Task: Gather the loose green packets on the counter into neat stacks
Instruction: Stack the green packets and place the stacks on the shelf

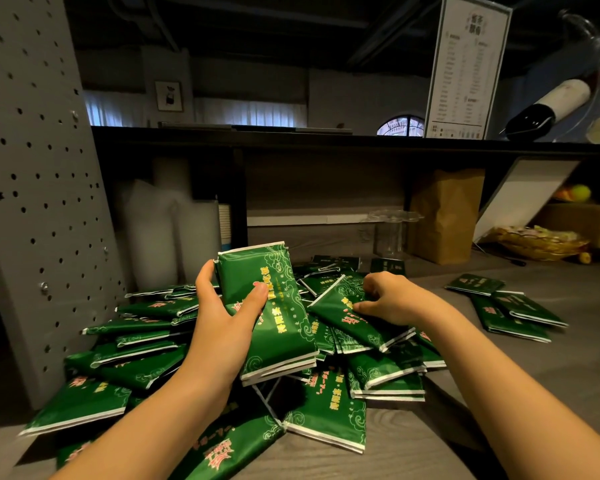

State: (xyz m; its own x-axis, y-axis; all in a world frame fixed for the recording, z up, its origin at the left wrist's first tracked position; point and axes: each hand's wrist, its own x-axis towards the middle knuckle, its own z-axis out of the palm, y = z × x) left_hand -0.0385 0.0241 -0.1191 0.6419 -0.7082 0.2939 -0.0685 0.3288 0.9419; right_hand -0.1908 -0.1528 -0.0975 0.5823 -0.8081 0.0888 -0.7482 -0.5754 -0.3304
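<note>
A big loose heap of green packets [129, 362] with gold and pink print covers the grey wood counter [499, 393] in front of me. My left hand [222, 317] grips a small stack of green packets [284, 327] lifted above the heap, thumb across the top one. My right hand [392, 299] pinches a single green packet [347, 313] lying at the heap's top right. A few more packets [510, 310] lie apart on the right.
A grey perforated panel [39, 188] stands at the left. Behind the heap are white plastic bags [163, 233], a clear glass stand [392, 230], a brown paper bag [444, 216] and a basket [537, 240]. A shelf above carries a menu card [465, 71] and a bottle [548, 105].
</note>
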